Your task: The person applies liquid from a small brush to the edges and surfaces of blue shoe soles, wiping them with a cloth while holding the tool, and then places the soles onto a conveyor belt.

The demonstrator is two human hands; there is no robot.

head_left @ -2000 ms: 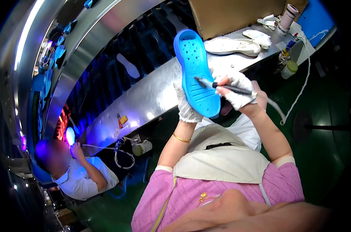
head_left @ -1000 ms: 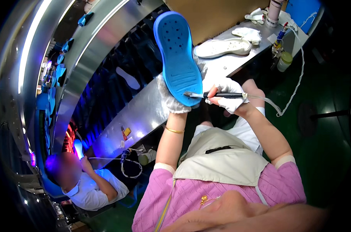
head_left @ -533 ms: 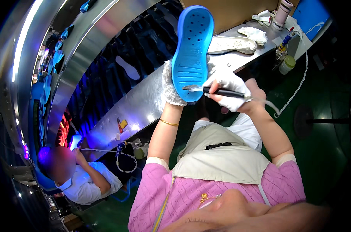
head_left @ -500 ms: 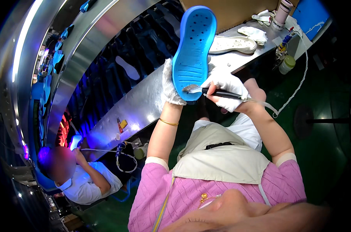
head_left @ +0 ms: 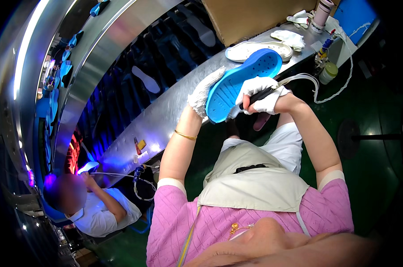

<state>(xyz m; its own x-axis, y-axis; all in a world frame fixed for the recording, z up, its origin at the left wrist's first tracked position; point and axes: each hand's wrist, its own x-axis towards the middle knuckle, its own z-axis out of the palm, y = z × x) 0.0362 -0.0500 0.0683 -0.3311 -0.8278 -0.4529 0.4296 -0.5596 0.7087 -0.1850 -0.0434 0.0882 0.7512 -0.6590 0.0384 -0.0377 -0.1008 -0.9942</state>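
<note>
A blue shoe sole (head_left: pixel 234 82) with holes at its toe and ridges along its inside is held up over the bench edge. Its toe points up and to the right. My left hand (head_left: pixel 206 91), in a white glove, grips it along the left side near the heel. My right hand (head_left: pixel 262 94), in a white glove with bare fingertips, is closed round a brush (head_left: pixel 260 95) with a black handle. A pale hose (head_left: pixel 306 76) runs from the handle's end. The bristles are at the sole's lower right edge, blurred; whether they touch it I cannot tell.
Behind the sole a white shoe sole (head_left: pixel 239 52) lies on the metal bench (head_left: pixel 174 104). White gloves (head_left: pixel 289 39), a pink tumbler (head_left: pixel 322 15) and a cardboard box (head_left: pixel 250 20) are farther back. At left, a co-worker (head_left: pixel 103 202) sits by a conveyor (head_left: pixel 92 58).
The blue sole has tipped over to the right and been lowered. My left hand has turned with it. The brush has moved from inside the heel to the sole's edge.
</note>
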